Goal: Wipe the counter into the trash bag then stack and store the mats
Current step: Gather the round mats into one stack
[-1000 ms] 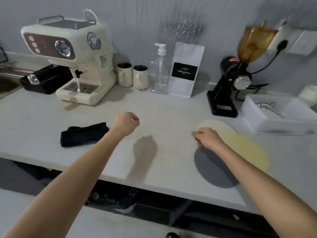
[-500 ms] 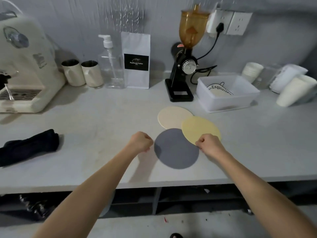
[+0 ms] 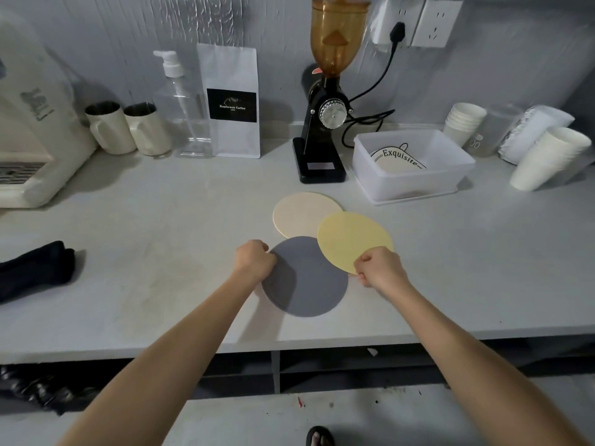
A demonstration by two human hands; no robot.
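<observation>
Three round mats lie overlapping on the grey counter [image 3: 161, 252]: a cream mat [image 3: 302, 214] at the back, a yellow mat [image 3: 351, 239] to its right overlapping the others, and a grey mat [image 3: 312, 284] nearest me. My left hand [image 3: 254, 259] is curled at the grey mat's left edge, touching it. My right hand [image 3: 380, 268] pinches the near edge of the yellow mat. A folded black cloth [image 3: 35, 268] rests at the far left of the counter.
Along the wall stand an espresso machine [image 3: 35, 140], two cream mugs [image 3: 128, 130], a pump bottle [image 3: 180, 104], a coffee bag [image 3: 233, 104] and a black grinder [image 3: 325, 117]. A clear plastic box [image 3: 415, 178] and paper cup stacks [image 3: 547, 156] sit right. A dark bag [image 3: 38, 391] lies below the counter.
The view swung right, then closed in. My left hand moved from the bare counter onto the grey mat's left edge. My right hand shifted onto the yellow mat's near edge.
</observation>
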